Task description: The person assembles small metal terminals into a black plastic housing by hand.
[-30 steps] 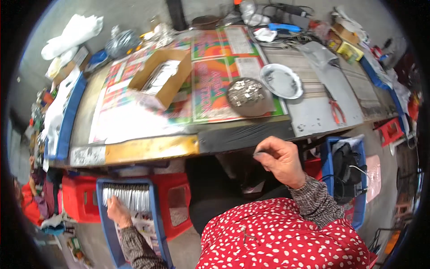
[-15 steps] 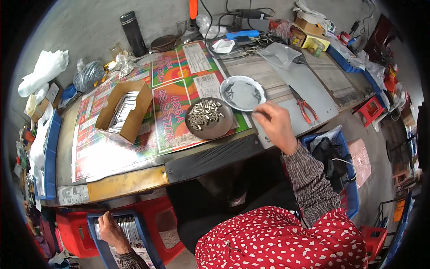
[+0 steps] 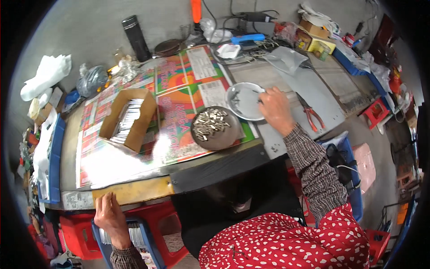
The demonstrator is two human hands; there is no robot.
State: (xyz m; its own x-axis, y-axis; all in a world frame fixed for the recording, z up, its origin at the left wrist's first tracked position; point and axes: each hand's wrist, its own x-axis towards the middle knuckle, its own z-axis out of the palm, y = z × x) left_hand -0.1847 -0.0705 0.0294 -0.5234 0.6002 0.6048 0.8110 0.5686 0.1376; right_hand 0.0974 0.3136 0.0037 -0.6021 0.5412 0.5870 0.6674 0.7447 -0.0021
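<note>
My right hand (image 3: 275, 110) is at the right side of a white round dish (image 3: 251, 106), its fingers pinched together; a small dark bit shows at the fingertips, too small to name. Thin dark pieces lie in that dish. Beside it, a dark round plate (image 3: 229, 136) holds a heap of short silvery metal cylinders (image 3: 209, 123). My left hand (image 3: 110, 220) is raised above a blue basket (image 3: 147, 240) of slim pale pieces, near the table's front edge. Its thumb and fingers are pressed together, and what they hold, if anything, cannot be made out.
A cardboard box (image 3: 144, 123) with slim white pieces (image 3: 128, 120) stands on the printed sheet. Red-handled pliers (image 3: 312, 117) lie right of my right hand. At the back are a black flask (image 3: 136, 39), cables and a clear plastic bag (image 3: 286, 59). Red stools (image 3: 80, 233) stand below.
My left hand has risen from inside the blue basket toward the table edge. My right hand has shifted from the white dish's near right side up onto its right rim.
</note>
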